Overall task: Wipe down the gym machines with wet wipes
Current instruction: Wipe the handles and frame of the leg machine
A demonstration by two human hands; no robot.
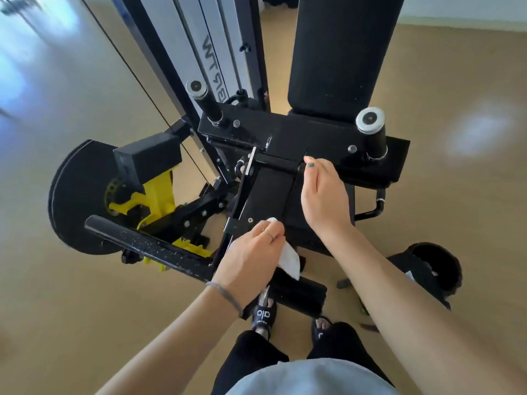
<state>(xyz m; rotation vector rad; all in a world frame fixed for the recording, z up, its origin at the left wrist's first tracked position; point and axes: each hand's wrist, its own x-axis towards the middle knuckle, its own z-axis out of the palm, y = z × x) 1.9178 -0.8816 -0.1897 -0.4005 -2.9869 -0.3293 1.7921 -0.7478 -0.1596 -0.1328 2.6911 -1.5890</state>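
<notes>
Fingers of the left hand (251,252) curl round a white wet wipe (288,258) pressed against the black gym machine (268,192) frame, while the right hand (323,195), loosely open, touches its crossbar (278,162).

Standing on the floor (427,109): a gym machine (285,138), back pad (339,52) upright at the far side, weight stack (216,52) just left of it. Left of the frame, a round plate (74,195); before that, a bar (142,243) reaching left. Left hand (251,258) pressing a wipe (289,259) against the near frame plate (268,195); right hand (325,195) beside a crossbar (279,163) behind it. Two feet in sandals (263,313) nearest the camera.
</notes>
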